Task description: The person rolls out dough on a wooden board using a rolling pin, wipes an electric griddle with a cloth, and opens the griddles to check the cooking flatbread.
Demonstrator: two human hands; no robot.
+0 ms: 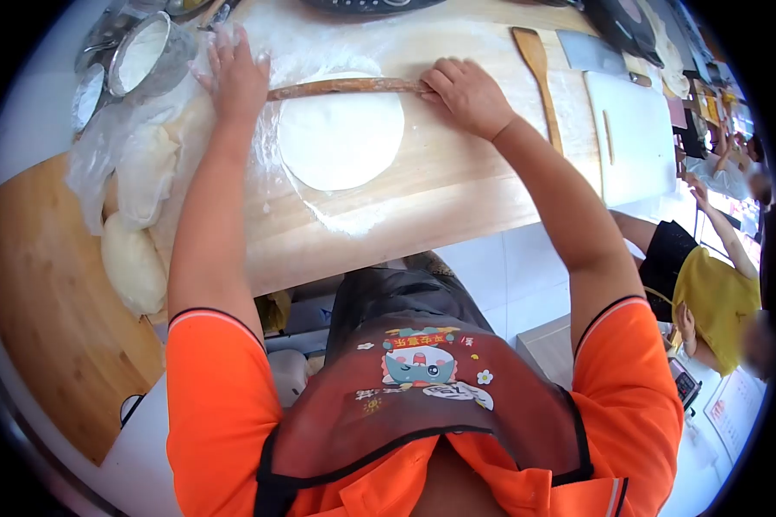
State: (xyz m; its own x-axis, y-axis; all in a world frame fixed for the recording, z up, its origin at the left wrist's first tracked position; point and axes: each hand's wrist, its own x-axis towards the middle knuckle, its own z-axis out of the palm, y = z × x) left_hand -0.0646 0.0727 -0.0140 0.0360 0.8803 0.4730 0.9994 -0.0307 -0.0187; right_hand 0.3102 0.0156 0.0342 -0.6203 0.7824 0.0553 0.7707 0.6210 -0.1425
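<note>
A round, flat sheet of white dough (343,142) lies on the floured wooden board (457,194). Across its far part rests a thin wooden rolling pin (345,87). My left hand (237,76) is at the pin's left end, its fingers spread and pointing away from me, with the palm over or beside the end. At the right end, my right hand (464,90) has its fingers curled down by the tip of the pin. Loose flour surrounds the dough, mostly on its left and near sides.
A metal bowl of flour (147,56) and dough in plastic wrap (147,168) are at the left. Right of the board's middle lie a wooden spatula (536,73), a metal scraper (591,52) and a white cutting board (634,138). A person in yellow (716,302) is at the right.
</note>
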